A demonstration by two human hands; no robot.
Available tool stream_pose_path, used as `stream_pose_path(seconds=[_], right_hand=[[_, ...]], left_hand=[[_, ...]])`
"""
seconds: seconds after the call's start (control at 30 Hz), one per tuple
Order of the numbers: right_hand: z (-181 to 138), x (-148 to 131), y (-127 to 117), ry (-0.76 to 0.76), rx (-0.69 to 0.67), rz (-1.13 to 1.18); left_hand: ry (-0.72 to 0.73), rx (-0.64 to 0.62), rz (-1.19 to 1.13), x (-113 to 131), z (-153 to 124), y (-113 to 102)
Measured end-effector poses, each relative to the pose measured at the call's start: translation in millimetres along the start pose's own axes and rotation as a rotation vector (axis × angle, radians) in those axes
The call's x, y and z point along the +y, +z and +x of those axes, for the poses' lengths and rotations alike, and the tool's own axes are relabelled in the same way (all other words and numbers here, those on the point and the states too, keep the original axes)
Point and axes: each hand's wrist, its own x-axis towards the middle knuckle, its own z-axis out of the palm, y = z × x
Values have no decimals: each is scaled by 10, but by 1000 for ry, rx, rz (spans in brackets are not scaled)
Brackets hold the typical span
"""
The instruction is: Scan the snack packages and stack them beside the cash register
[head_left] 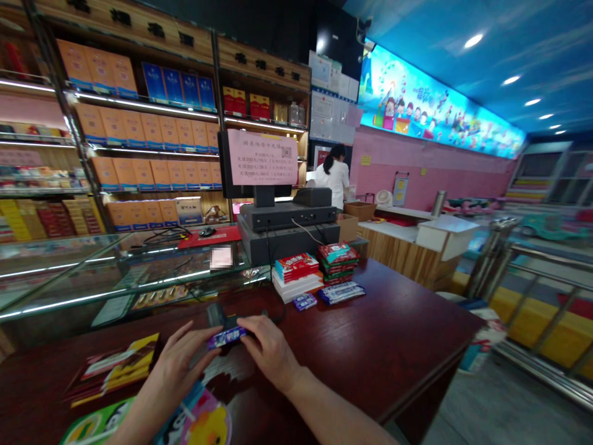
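Note:
A small purple candy pack (227, 338) with pale lettering is held level above the dark wooden table. My left hand (188, 353) pinches its left end, and my right hand (269, 347) grips the right end. Just behind the pack lies a dark handheld device (217, 315) that looks like a barcode scanner, partly hidden by my fingers. Below my left forearm are a colourful bag with a yellow cartoon figure (210, 426) and a green packet (95, 423). Yellow and brown flat packets (120, 368) lie to the left.
Farther back on the table (370, 334) sit red and white boxes (296, 275), stacked red-green packs (338, 259), a blue-white packet (341, 292) and small purple packs (304, 301). Behind stand a register (287, 216) and a glass counter (139, 272). A person (333, 173) in white stands beyond.

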Motion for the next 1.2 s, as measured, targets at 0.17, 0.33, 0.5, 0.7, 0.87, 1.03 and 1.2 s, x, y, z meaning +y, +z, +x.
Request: stream_pose_path(seconds=[0.17,0.33,0.5,0.7,0.87,1.03,1.2], right_hand=[[-3,25,6,47,26,43],[-5,45,8,115,25,89],[-15,75,35,205,61,152],[2,63,35,253,81,212],[8,56,24,276,82,231],[2,59,20,280,76,233],[-2,52,15,273,64,236]], left_hand=[[-91,6,-18,67,16,-18],[-179,-11,-41,121,1,-38],[-259,-38,-70,180,27,-88],[-264,-76,-123,193,74,-142],[-259,-71,-130,210,93,-159],[-238,-61,-135,200,102,-148],[-241,-44,-111,158,86,-105]])
